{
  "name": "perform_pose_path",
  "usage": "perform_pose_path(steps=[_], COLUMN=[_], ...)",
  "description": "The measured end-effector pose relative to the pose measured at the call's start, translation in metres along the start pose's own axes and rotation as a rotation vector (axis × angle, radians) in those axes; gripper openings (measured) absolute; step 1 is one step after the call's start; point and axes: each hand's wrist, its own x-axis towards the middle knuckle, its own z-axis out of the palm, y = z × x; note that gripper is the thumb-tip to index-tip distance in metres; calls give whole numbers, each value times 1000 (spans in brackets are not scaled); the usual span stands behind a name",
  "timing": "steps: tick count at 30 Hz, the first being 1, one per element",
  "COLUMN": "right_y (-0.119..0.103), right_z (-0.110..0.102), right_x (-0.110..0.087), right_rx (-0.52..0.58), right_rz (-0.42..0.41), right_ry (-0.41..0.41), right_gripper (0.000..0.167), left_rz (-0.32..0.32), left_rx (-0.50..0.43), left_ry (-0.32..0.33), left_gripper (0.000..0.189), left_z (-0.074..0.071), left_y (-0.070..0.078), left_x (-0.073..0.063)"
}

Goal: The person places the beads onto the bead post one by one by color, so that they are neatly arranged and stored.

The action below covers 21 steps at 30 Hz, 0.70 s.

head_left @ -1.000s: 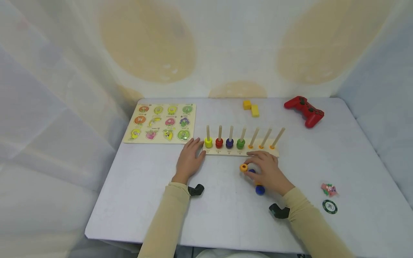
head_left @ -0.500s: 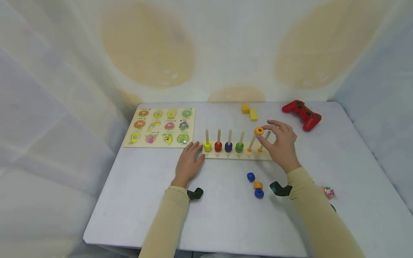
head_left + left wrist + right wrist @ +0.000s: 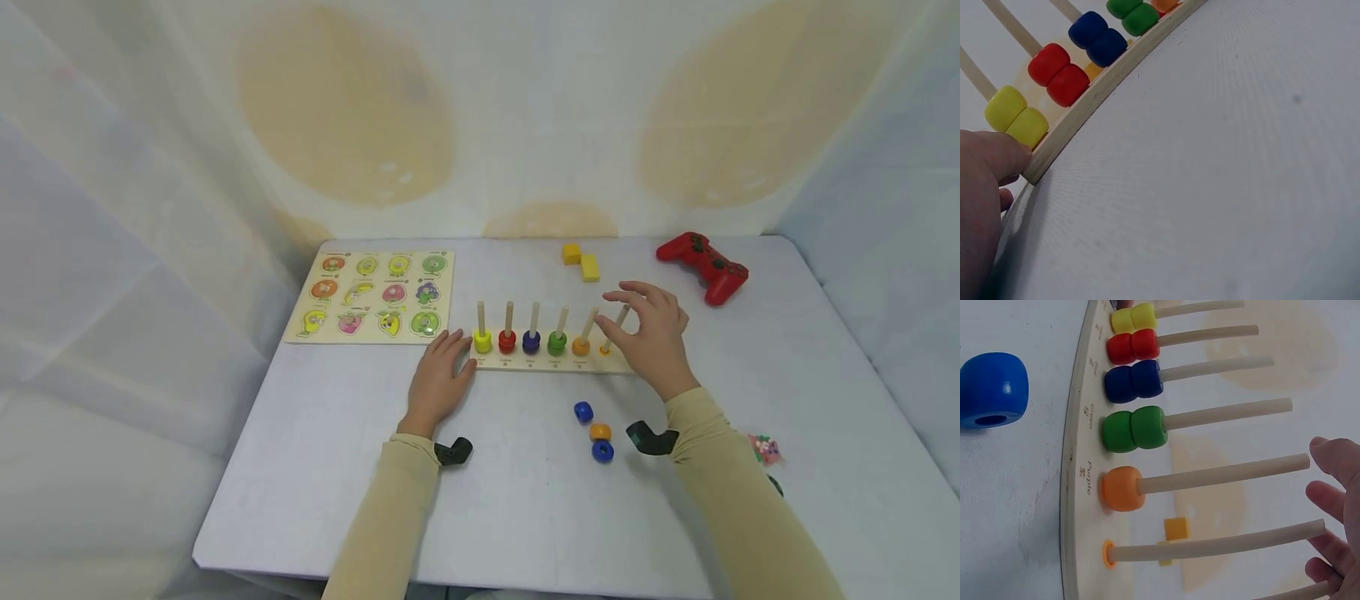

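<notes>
A wooden peg board (image 3: pixel 517 363) stands mid-table. Two beads each sit on its yellow (image 3: pixel 1135 319), red (image 3: pixel 1134 346), blue (image 3: pixel 1134 381) and green (image 3: pixel 1134 429) pegs. A single orange bead (image 3: pixel 1124 489) is down at the base of the fifth peg. The last two pegs carry no beads. My left hand (image 3: pixel 441 377) holds the board's left end, thumb at the front corner. Over the right part of the board, my right hand (image 3: pixel 651 337) has thumb and fingers apart and nothing between them, close to the peg tips.
Loose on the table in front lie two blue beads (image 3: pixel 602 451) and an orange bead (image 3: pixel 600 432). A fruit puzzle board (image 3: pixel 371 297) is at back left. Yellow blocks (image 3: pixel 590 267) and a red game controller (image 3: pixel 703 267) lie behind. A small pinkish item (image 3: pixel 766 448) is at right.
My right hand picked an orange bead off the table, carried it up to the fifth peg and let it go; it now sits at that peg's base. The left hand stayed put.
</notes>
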Motion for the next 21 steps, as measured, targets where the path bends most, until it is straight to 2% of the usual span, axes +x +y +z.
perform_pose_path(steps=[8,11,14,17,21], right_y=[0,5,15,24,30], right_z=[-5,-7,-4,4,14], right_x=[-10,-28,-53,-80,-108], right_rx=[24,6,-41,-129,-296], right_rz=[-32,-65,-86,-26,98], right_ry=[-9,-21,-37,-103,-265], right_gripper=[31,26,23,18,36], left_rz=[-6,-1,8,11,8], left_rx=[-6,-12,-8,4,2], left_ry=[-3,-8,-6,-6,-16], left_gripper=[49,49,49,49,50], left_z=[3,4,2,1,0], left_y=[-1,-1,-1,-1,-2], left_x=[-1,-1,0,1,1])
